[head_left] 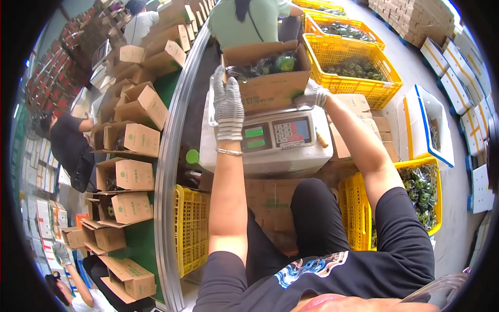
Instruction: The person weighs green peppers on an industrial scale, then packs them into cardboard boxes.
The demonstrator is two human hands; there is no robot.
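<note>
An open cardboard box (pixel 270 92) rests over the platform of a digital scale (pixel 262 136), with plastic-wrapped green produce (pixel 273 65) inside. My left hand (pixel 228 101), in a grey striped glove, presses along the box's left side with its fingers pointing away from me. Gloved the same way, my right hand (pixel 313 94) grips the box's right front corner, fingers bent against the cardboard. The scale's green displays and keypad face me between my forearms. It sits on a white foam block (pixel 265 164).
Yellow crates (pixel 353 67) of produce line the right side, and another (pixel 416 203) stands by my right elbow. A metal rail (pixel 174 156) runs along my left. Beyond it, several open boxes (pixel 132 174) stand on a green conveyor (pixel 140 244). A person (pixel 249 23) sits ahead; others work at left.
</note>
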